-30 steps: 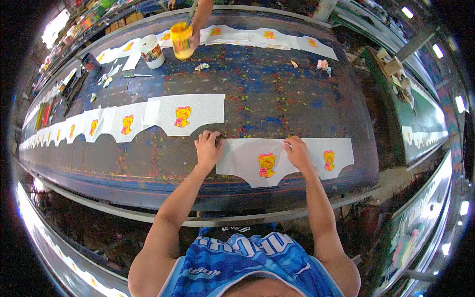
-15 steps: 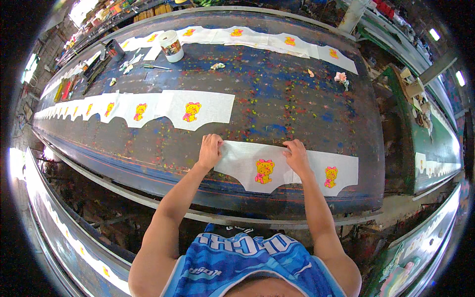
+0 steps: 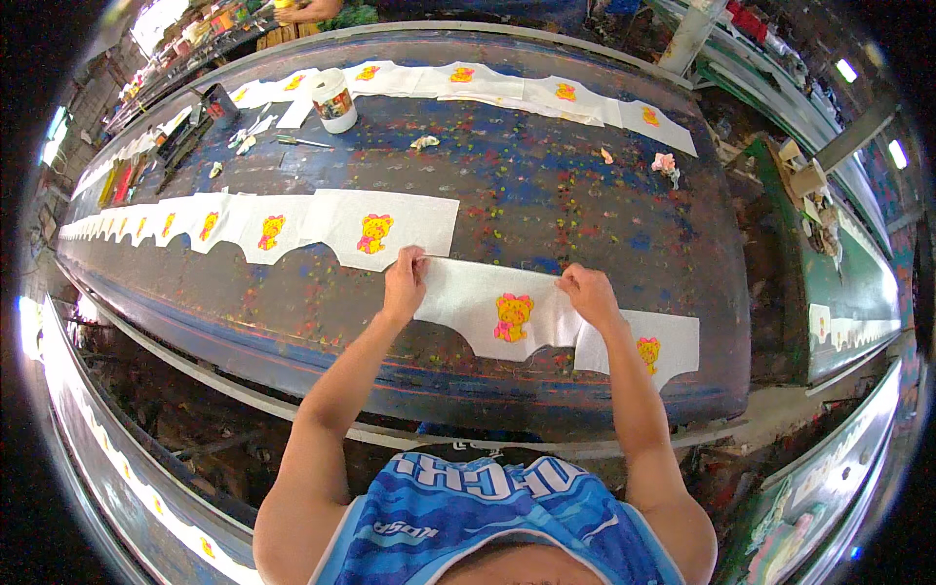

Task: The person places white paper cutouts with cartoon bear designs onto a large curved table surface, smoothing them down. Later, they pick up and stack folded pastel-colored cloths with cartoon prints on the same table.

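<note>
Nearby, lidded paint tub [image 3: 334, 99] upright.

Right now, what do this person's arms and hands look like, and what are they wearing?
Both arms are bare from shoulder to fingertips: no sleeves, gloves, watch or rings visible on the left hand or right hand. The person wears a sleeveless blue jersey with white patterning and white trim.

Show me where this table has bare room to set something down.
Widest bare patch: paint-spattered table between the far fabric row and the near row. Crowded: far left around the tub and tools, and the near edge, where both hands hold a printed piece.
</note>
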### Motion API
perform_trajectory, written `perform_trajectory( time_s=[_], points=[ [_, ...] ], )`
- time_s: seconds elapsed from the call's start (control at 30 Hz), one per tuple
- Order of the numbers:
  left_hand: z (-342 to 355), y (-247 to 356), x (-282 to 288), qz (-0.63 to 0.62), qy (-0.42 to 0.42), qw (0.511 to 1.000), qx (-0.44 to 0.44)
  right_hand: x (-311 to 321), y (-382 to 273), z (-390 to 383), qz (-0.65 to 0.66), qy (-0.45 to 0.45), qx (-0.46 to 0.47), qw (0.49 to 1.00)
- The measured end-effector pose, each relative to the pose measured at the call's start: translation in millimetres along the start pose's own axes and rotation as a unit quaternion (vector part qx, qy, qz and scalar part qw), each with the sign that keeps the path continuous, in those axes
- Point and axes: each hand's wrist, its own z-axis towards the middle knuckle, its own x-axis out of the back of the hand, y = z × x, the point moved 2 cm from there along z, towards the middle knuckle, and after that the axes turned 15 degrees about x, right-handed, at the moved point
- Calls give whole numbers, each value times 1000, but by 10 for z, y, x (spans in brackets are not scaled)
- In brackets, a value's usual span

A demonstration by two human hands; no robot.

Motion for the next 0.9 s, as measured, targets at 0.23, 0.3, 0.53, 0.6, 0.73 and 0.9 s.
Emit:
perform_trajectory(
  time_s=[0.23,0.3,0.53,0.6,0.73,0.9],
  points=[
    [834,-118,-161,13,-7,1000,6,-57,428,664,30,124,34,991],
    [1018,-159,-224,27,-24,998,56,-67,543,846,29,137,26,990],
    [1439,-294,-429,87,-23,994,63,-147,834,1165,-7,104,-43,994],
    [1471,-291,-460,95,-25,994,42,-190,926,1203,-12,80,-62,995],
    [1344,-198,-415,120,39,991,-32,-183,984,1032,-142,167,11,976],
    [605,-51,-226,97,9,993,-74,-124,686,406,-155,201,26,967]
  ],
)
